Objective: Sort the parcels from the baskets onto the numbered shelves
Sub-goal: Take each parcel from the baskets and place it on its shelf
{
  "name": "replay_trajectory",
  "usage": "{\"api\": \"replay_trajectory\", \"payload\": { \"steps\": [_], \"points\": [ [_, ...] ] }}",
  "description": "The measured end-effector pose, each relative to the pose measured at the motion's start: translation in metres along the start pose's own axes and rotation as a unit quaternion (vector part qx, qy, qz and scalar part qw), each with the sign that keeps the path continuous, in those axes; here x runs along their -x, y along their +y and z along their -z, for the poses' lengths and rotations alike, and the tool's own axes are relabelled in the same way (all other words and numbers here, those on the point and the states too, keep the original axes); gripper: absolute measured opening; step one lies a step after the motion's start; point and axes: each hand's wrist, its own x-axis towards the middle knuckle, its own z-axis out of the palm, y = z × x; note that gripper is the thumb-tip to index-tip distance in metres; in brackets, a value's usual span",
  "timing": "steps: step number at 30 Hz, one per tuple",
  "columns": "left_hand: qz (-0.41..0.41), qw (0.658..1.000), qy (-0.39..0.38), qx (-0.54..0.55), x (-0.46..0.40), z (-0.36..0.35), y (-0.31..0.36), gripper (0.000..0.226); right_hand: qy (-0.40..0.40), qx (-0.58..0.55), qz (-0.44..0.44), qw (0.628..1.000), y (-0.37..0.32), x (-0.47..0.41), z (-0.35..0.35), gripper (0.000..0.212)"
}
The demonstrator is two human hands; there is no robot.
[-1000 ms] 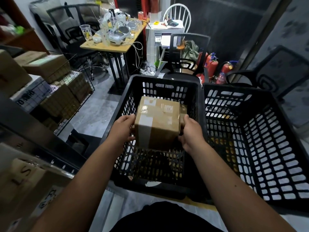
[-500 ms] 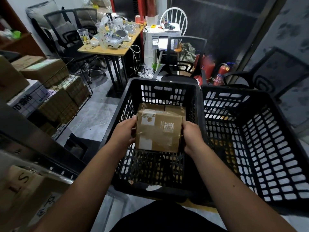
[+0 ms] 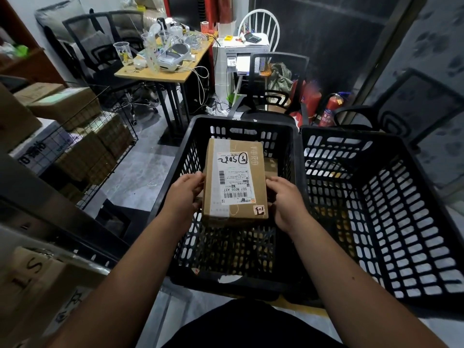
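I hold a brown cardboard parcel (image 3: 234, 182) above the left black plastic basket (image 3: 241, 124). Its white shipping label faces up, with handwriting and a circled mark at the far end. My left hand (image 3: 184, 197) grips the parcel's left side and my right hand (image 3: 285, 200) grips its right side. Another brown parcel (image 3: 271, 165) lies partly hidden behind it inside the basket. A second black basket (image 3: 376, 146) stands to the right.
A metal shelf edge (image 3: 50, 192) with cardboard boxes (image 3: 30, 277) runs along the left. A wire cage of boxes (image 3: 85, 146) stands behind it. A cluttered wooden desk (image 3: 160, 74), office chairs (image 3: 273, 91) and fire extinguishers (image 3: 331, 109) are beyond the baskets.
I have turned the parcel in both hands, so the face with the shipping label now points up. The view has tilted slightly downward.
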Motion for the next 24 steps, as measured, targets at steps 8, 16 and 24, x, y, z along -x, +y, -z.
{"api": "replay_trajectory", "payload": {
  "steps": [8,16,24],
  "points": [
    [0.005,1.0,-0.028,-0.006,0.001,0.001,-0.008,0.093,-0.062,0.044,0.041,0.996,0.005,0.009,0.001,0.033],
    [0.037,0.997,-0.069,-0.027,0.0,0.0,-0.012,0.07,-0.081,0.09,0.094,0.988,-0.012,0.01,0.006,0.033],
    [0.049,0.995,-0.035,0.082,-0.003,-0.006,-0.012,0.057,-0.036,0.086,0.122,0.988,-0.016,0.016,-0.002,0.056]
  ]
}}
